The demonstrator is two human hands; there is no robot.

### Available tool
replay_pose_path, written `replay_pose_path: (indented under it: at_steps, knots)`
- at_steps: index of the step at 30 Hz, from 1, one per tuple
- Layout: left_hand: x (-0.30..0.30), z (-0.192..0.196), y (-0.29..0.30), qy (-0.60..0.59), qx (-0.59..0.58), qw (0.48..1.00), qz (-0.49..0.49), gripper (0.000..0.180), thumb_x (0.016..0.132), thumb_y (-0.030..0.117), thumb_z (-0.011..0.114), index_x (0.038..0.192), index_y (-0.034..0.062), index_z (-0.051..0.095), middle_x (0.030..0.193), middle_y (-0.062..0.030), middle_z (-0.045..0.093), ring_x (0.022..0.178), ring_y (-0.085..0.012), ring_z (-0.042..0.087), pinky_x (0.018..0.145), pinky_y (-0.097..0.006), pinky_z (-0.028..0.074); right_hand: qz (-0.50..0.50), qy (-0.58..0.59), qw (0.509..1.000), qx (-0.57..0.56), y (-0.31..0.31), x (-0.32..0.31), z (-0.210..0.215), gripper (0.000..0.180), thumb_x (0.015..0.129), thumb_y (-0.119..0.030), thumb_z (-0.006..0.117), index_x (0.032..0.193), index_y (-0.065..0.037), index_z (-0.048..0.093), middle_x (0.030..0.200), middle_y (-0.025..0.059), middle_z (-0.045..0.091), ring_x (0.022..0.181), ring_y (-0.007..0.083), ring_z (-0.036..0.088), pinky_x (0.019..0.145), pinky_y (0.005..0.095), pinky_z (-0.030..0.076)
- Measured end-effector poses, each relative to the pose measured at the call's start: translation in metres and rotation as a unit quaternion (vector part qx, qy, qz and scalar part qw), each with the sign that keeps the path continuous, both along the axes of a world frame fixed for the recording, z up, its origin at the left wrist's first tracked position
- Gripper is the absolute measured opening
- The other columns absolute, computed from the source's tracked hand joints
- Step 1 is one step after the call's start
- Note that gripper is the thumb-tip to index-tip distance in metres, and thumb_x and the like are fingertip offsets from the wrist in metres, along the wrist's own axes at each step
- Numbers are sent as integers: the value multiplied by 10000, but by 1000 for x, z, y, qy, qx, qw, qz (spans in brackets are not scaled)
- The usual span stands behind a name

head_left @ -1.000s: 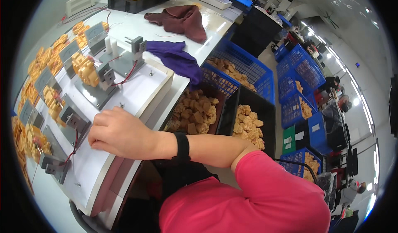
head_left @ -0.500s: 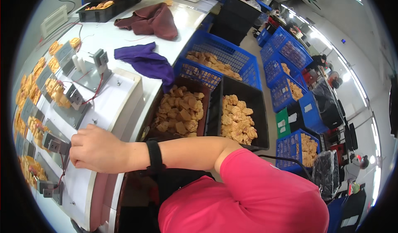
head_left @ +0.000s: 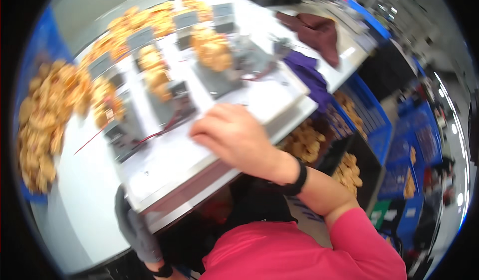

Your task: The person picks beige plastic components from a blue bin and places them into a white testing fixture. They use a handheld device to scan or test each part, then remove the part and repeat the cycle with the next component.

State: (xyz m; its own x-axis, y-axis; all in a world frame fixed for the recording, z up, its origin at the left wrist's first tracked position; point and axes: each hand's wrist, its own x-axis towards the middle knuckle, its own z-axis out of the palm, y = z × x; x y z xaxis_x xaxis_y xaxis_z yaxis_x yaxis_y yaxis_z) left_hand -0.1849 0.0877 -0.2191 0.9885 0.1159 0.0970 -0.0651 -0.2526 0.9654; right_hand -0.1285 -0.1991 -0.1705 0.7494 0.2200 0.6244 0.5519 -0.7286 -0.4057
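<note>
My bare right hand [head_left: 234, 138], with a black band at its wrist, hangs over the front of a white board [head_left: 174, 165]. Its fingers are curled, and whatever lies under them is hidden. Just beyond are several grey fixtures [head_left: 218, 80] with dark blocks and red wires, smeared by motion. Yellow-orange moulded pieces [head_left: 212, 48] sit on these fixtures. My left hand [head_left: 132, 222], in a grey glove, is low at the table's front edge, left of the board; its fingers are blurred together.
At the far left, a blue bin [head_left: 50, 35] holds a heap of yellow pieces [head_left: 47, 125]. More pieces lie behind the fixtures. A purple cloth [head_left: 309, 78] and a maroon cloth [head_left: 319, 33] rest on the table's right. Crates of pieces, including a blue one [head_left: 376, 130], stand right of the table.
My view has swung left, so the fixtures and board now sit nearer the middle. The blue bin and my gloved left hand have come into view. My right hand stays over the board.
</note>
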Motion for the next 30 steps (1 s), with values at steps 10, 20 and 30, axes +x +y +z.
replay_pose_path:
  at_steps: [10,20,30]
  knots:
    - [-11,11,-2,-51,13,998,-16,489,953,217,488,1372,-34,468,1340,-168,539,1176,-260,563,990,-364,444,8,28,999,-19,5,-4,11,42,849,-143,679,881,-120,664,792,20,563,789,225,565,700,352,400]
    - [-8,10,0,-54,18,998,-26,482,953,199,484,1371,-41,464,1352,-172,528,1180,-253,555,977,-361,453,8,20,1000,-19,7,-3,11,42,850,-145,680,880,-121,663,792,16,563,777,222,561,684,352,390]
    - [-8,11,-1,-68,31,997,-27,484,968,224,484,1373,-41,462,1344,-173,531,1156,-256,567,974,-361,455,9,15,1000,-21,6,-2,8,46,844,-144,684,875,-118,662,791,15,563,770,221,562,678,353,390]
